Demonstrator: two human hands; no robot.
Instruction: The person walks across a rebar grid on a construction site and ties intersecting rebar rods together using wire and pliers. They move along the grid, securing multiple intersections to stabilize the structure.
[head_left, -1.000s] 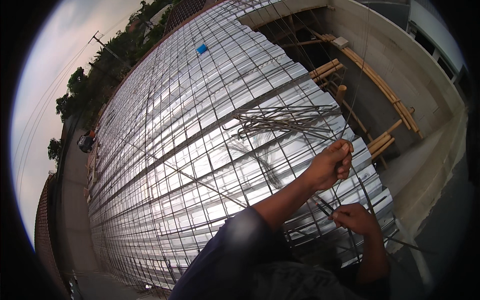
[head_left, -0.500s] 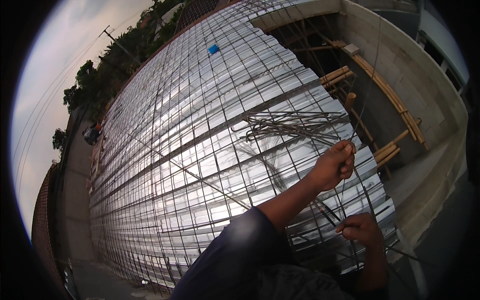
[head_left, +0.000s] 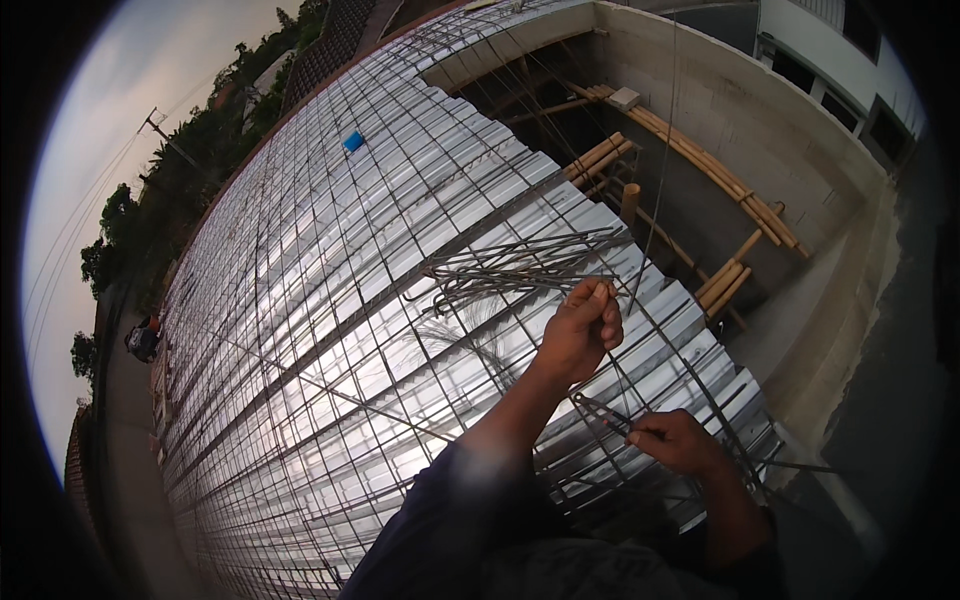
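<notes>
My left hand [head_left: 580, 330] is raised above the steel bar grid [head_left: 345, 395], its fingers pinched on what looks like a thin wire [head_left: 622, 378] trailing down toward my right hand. Lower and to the right, my right hand [head_left: 680, 442] is wrapped around the handles of dark pincers [head_left: 602, 412]. Their jaws point up and left, just below my left wrist. A loose pile of bent steel bars [head_left: 515, 262] lies on the grid beyond my left hand. Beside it is a bundle of fine wire [head_left: 470, 342].
Shiny corrugated metal decking [head_left: 610, 250] lies under the grid and ends in a stepped edge at the right. Past that edge drops an opening with bamboo poles [head_left: 700, 170] and a concrete wall [head_left: 800, 130]. A blue object [head_left: 353, 141] sits farther off. Another person [head_left: 145, 338] is at far left.
Both hands have shifted left in view as the whole scene moved left. The pincers have swung to point more to the left, with their jaws now closer beneath my left hand.
</notes>
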